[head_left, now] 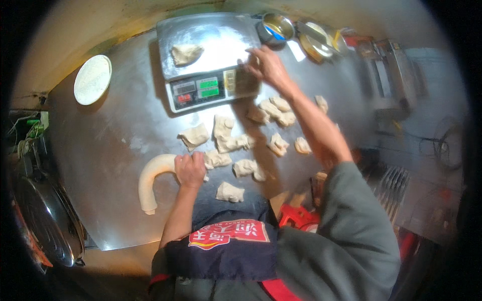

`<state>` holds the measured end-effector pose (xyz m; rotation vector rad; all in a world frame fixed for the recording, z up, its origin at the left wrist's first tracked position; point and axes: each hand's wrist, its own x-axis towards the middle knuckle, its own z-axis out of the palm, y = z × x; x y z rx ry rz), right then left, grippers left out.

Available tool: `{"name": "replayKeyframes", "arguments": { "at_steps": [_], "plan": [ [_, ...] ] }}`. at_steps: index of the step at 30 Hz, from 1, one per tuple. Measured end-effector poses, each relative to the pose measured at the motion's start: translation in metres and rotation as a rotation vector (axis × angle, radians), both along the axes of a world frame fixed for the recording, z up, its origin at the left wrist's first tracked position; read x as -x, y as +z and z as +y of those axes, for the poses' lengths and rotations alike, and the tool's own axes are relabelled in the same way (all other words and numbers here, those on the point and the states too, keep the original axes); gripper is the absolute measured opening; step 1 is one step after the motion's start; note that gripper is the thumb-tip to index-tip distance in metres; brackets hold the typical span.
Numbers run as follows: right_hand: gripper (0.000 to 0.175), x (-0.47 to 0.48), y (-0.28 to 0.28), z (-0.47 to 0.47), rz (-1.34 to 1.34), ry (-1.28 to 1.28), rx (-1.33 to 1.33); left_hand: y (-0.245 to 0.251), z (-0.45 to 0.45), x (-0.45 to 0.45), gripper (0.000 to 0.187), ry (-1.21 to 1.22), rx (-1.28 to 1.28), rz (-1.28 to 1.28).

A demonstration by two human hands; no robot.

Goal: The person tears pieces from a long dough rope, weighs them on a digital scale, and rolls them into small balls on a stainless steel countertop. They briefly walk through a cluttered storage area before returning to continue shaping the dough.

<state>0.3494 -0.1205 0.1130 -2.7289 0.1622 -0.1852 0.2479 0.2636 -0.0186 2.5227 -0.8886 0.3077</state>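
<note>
My left hand [191,170] is closed around one end of a long curved roll of dough [148,180] on the steel table. Over the right edge of a digital scale [196,92], my right hand [268,66] reaches with its fingers apart; it is slightly blurred, and no object shows in it. One torn dough piece [187,54] rests on the left part of the scale's steel platform [222,34]. Several more lumps lie below the scale, among them a flat piece [194,136], a cluster [276,109] beneath my right forearm and a lump [230,192] near my apron.
The steel table [113,150] holds a white round plate [93,79] at the left. Behind the scale's right corner stand a metal pot [276,29] and a bowl [320,43] with a blade-like tool across it. A red object [297,218] sits beside my apron.
</note>
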Motion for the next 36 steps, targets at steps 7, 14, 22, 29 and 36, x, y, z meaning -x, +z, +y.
{"name": "replayKeyframes", "arguments": {
  "at_steps": [7,14,22,29,36],
  "plan": [
    [0.047,0.230,-0.011,0.069,0.168,-0.306,-0.136,0.046,0.034,-0.013,0.016,-0.133,0.145,0.055],
    [0.048,0.222,-0.023,0.185,0.018,0.161,-0.265,0.043,0.049,-0.047,0.025,-0.182,-0.173,-0.030],
    [0.063,0.134,-0.057,0.288,0.825,0.391,-0.371,0.059,0.074,-0.022,0.028,-0.192,0.136,0.003],
    [0.044,0.157,-0.099,0.285,0.868,-0.029,-0.786,0.044,0.049,-0.008,0.027,-0.079,0.294,0.129],
    [0.034,0.172,-0.096,0.270,0.642,0.069,-0.630,0.020,0.032,-0.003,0.032,0.041,0.194,0.131]
  ]
}}
